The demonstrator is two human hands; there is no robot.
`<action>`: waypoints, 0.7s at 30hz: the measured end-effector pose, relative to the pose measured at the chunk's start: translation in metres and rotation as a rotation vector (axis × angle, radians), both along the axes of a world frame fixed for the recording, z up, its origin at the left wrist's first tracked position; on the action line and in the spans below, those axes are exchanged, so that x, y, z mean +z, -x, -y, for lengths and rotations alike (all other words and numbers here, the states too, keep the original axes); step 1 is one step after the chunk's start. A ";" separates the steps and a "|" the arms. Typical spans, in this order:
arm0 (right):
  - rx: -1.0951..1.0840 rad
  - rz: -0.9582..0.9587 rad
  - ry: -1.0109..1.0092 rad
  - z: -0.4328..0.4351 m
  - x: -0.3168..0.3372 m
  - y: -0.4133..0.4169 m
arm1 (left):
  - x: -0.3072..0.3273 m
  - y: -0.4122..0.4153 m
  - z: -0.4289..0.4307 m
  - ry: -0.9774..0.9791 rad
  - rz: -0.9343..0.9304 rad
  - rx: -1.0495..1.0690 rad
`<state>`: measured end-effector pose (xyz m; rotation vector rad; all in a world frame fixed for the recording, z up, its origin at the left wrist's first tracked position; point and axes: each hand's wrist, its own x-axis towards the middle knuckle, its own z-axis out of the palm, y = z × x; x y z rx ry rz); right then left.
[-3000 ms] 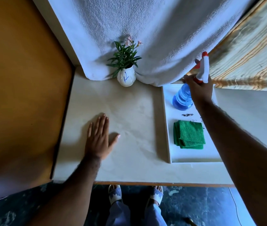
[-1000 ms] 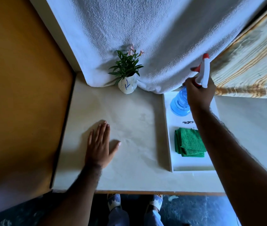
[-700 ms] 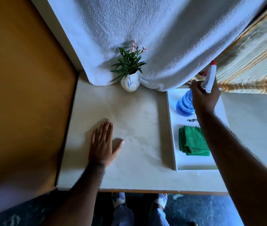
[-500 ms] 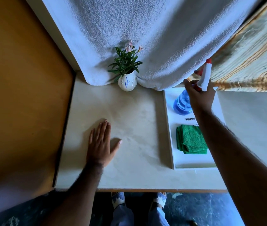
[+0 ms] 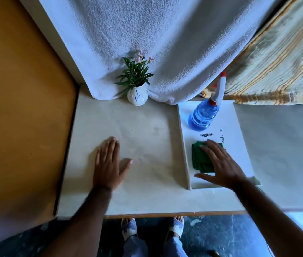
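Note:
A blue spray bottle point(image 5: 203, 115) with a white and red trigger head stands alone at the back of a white tray point(image 5: 239, 145). A folded green cloth point(image 5: 199, 160) lies in the tray's front half. My right hand point(image 5: 221, 164) is spread over the cloth with straight fingers, thumb out to the left; it covers the cloth's right part. My left hand point(image 5: 108, 164) lies flat on the pale tabletop point(image 5: 143, 138), fingers straight, holding nothing. Dark specks point(image 5: 206, 135) dot the tray between bottle and cloth.
A small white vase point(image 5: 137, 96) with a green plant stands at the table's back edge against a hanging white towel point(image 5: 147, 39). A striped cloth point(image 5: 280, 58) hangs at the right. An orange-brown panel point(image 5: 21, 108) borders the table's left side. My feet show below the front edge.
My right hand has let go of the spray bottle, which now stands in the tray, and has come down toward me onto the green cloth. My left hand stays flat.

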<state>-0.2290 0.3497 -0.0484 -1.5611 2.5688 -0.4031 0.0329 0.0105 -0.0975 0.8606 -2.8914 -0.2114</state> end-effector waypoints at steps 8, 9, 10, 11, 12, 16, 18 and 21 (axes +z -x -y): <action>-0.037 0.042 -0.015 0.003 -0.002 -0.004 | 0.001 -0.002 0.000 0.017 -0.004 -0.007; -0.045 0.044 -0.017 0.004 -0.001 -0.005 | 0.001 -0.002 0.001 0.018 -0.004 -0.008; -0.052 0.041 -0.018 0.005 0.000 -0.005 | 0.002 -0.002 0.000 0.016 -0.003 -0.008; -0.059 0.038 -0.020 0.004 0.002 -0.006 | 0.002 -0.001 0.000 0.010 -0.001 -0.008; -0.063 0.037 -0.023 0.004 0.004 -0.007 | 0.003 -0.001 -0.001 0.006 -0.001 -0.007; -0.099 0.044 0.058 0.014 0.022 -0.011 | 0.004 0.000 -0.001 0.005 -0.007 -0.007; -0.040 0.019 0.160 0.037 0.033 -0.014 | 0.003 0.000 0.000 -0.001 0.000 -0.010; 0.120 -0.045 0.269 0.092 0.044 -0.020 | 0.003 0.000 0.000 -0.002 0.016 -0.016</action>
